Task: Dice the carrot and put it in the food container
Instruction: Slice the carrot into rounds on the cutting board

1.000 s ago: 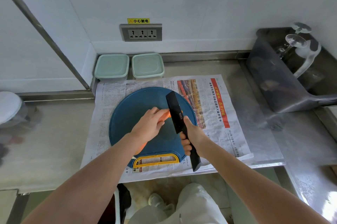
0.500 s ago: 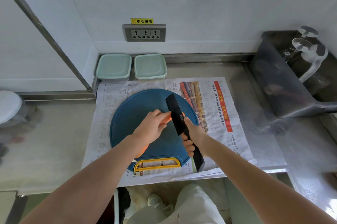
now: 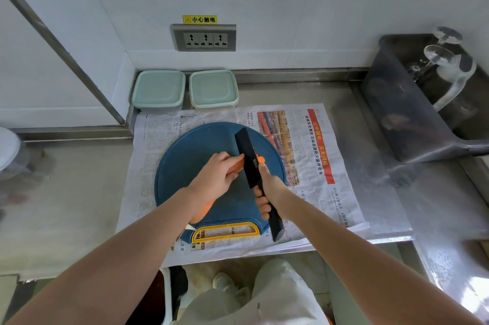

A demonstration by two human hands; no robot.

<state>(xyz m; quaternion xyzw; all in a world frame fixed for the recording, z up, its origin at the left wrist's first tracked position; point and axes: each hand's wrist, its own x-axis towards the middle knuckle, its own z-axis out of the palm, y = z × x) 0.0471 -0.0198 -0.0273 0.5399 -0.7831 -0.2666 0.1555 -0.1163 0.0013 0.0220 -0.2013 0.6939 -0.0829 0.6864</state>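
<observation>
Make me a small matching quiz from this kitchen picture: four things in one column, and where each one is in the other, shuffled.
Things
1. black rectangular-bladed knife
2. orange carrot
3. round blue plastic cutting board
4. two pale green lidded plastic food containers

Places
a. side by side at the far edge of the newspaper
b. lying flat on the spread newspaper
c. gripped in the right hand
d. held down on the board under the left hand

Pairs: 1-c, 2-d, 3-b, 4-a
</observation>
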